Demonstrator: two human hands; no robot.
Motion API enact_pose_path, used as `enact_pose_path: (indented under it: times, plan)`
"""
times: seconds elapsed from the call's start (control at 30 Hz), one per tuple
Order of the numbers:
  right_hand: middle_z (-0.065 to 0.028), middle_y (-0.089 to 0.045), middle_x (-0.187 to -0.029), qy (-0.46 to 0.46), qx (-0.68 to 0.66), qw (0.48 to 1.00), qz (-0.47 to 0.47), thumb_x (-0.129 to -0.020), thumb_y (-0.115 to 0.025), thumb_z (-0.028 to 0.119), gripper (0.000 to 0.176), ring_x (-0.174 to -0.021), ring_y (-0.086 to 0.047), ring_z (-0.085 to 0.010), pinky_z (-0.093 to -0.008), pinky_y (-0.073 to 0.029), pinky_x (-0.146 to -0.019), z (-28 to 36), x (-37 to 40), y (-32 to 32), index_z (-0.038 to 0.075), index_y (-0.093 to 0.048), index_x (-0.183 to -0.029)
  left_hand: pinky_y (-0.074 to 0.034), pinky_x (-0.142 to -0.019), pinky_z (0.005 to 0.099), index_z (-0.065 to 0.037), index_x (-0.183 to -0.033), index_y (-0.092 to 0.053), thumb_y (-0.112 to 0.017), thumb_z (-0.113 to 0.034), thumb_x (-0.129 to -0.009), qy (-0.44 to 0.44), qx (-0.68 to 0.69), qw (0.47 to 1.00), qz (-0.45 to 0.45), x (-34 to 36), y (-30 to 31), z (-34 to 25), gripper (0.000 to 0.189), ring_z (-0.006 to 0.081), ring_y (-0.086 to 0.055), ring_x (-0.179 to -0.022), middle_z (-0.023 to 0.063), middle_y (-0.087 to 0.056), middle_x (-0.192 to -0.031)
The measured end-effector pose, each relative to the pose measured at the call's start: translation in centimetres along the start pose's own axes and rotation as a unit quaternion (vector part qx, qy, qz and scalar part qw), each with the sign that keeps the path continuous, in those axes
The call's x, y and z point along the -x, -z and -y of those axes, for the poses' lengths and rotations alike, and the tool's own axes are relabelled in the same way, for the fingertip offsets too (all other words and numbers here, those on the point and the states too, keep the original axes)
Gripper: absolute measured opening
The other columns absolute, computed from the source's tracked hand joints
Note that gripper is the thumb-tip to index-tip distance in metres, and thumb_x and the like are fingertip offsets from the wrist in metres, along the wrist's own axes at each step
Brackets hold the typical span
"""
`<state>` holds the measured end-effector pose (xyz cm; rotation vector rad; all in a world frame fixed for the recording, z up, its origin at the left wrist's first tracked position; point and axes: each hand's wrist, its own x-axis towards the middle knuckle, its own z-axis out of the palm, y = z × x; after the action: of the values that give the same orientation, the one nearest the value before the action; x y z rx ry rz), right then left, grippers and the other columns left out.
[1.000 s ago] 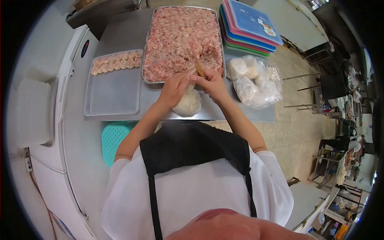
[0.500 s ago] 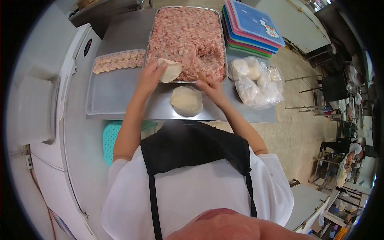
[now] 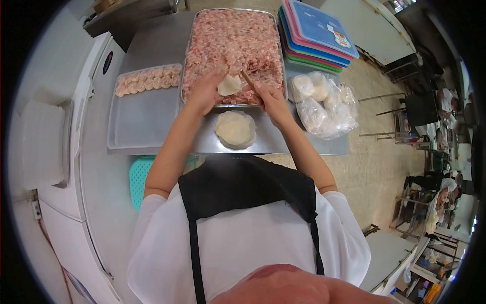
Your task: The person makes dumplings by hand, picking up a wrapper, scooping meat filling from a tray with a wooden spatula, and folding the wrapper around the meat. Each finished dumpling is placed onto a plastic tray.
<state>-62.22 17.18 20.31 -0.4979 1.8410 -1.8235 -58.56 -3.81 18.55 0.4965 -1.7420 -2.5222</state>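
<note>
My left hand (image 3: 205, 91) holds a round dumpling wrapper (image 3: 229, 86) over the near edge of a metal tray (image 3: 228, 105) of ground meat filling (image 3: 228, 38). Close beside it, my right hand (image 3: 271, 99) grips a thin wooden stick (image 3: 246, 77), its tip near the wrapper. Whether filling lies on the wrapper is hard to make out against the meat behind. A stack of wrappers (image 3: 234, 129) rests on the steel table just in front of the tray. To the left, formed dumplings (image 3: 148, 81) stand in rows at the far end of a translucent plastic tray (image 3: 142, 121).
Stacked coloured plastic lids (image 3: 319, 30) sit at the back right of the table. Nearer, a clear bag (image 3: 324, 104) holds pale round stacks. A white refrigerator (image 3: 93, 152) stands close on the left, and a turquoise basket (image 3: 139, 182) is below the table edge.
My left hand has moved right and slightly forward with the wrapper. My right hand has raised the stick from the meat towards the wrapper, so both hands are closer together.
</note>
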Motion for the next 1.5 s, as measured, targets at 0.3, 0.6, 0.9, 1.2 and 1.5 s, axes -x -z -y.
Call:
enact_pose_path:
  times: [0.3, 0.6, 0.9, 1.2, 1.5]
  plan:
    - [0.0026, -0.048, -0.064, 0.006, 0.092, 0.996, -0.006, -0.098, -0.051, 0.029, 0.033, -0.058, -0.049, -0.008, -0.0219, -0.038, -0.054, -2.1, -0.5, 0.4, 0.005, -0.066, -0.114, -0.034, -0.107, 0.0471, 0.004, -0.133, -0.041, -0.038, -0.028, -0.101, -0.026, 0.363, 0.931, 0.015, 1.7, -4.0, -4.6, 0.045, 0.0319, -0.046, -0.124, 0.0176, -0.049, -0.132]
    - [-0.0167, -0.063, -0.09, 0.167, 0.572, 0.803, 0.0, -0.089, -0.056, 0.02, 0.019, -0.08, -0.064, -0.0355, -0.0456, -0.052, -0.068, 4.2, 1.6, 2.5, 0.009, -0.064, -0.103, -0.026, -0.107, 0.0609, -0.002, -0.14, -0.034, -0.036, -0.053, -0.097, -0.012, 0.447, 0.89, -0.092, -0.4, -2.0, -0.7, 0.067, 0.039, -0.038, -0.129, 0.0199, -0.043, -0.138]
    - [-0.0158, -0.061, -0.086, 0.221, 0.613, 0.759, 0.016, -0.091, -0.055, 0.017, 0.023, -0.076, -0.062, -0.0368, -0.0452, -0.049, -0.065, 7.2, 2.2, 2.0, 0.008, -0.062, -0.111, -0.026, -0.109, 0.0604, -0.002, -0.139, -0.033, -0.05, -0.053, -0.091, -0.047, 0.395, 0.917, -0.024, -0.1, -3.3, -2.4, 0.072, 0.0404, -0.035, -0.132, 0.0208, -0.035, -0.145]
    - [-0.0184, -0.065, -0.089, 0.041, 0.29, 0.952, 0.092, -0.096, -0.053, 0.03, 0.033, -0.078, -0.062, -0.0273, -0.0353, -0.05, -0.074, 8.6, 1.4, 7.0, 0.0, -0.065, -0.103, -0.04, -0.104, 0.0433, -0.008, -0.138, -0.04, -0.072, -0.021, -0.082, -0.175, -0.008, 0.982, 0.075, 2.6, -3.4, -3.9, 0.065, 0.028, -0.052, -0.115, 0.0151, -0.055, -0.124]
    - [-0.017, -0.068, -0.09, 0.123, 0.34, 0.914, 0.185, -0.095, -0.057, 0.027, 0.031, -0.077, -0.062, -0.0233, -0.0329, -0.049, -0.074, 7.4, 2.3, 8.2, 0.002, -0.065, -0.111, -0.048, -0.085, 0.0328, -0.001, -0.104, -0.064, -0.081, -0.024, -0.071, -0.262, -0.436, 0.838, 0.197, 3.1, -3.9, -6.2, 0.044, 0.0211, -0.063, -0.094, 0.0109, -0.067, -0.101]
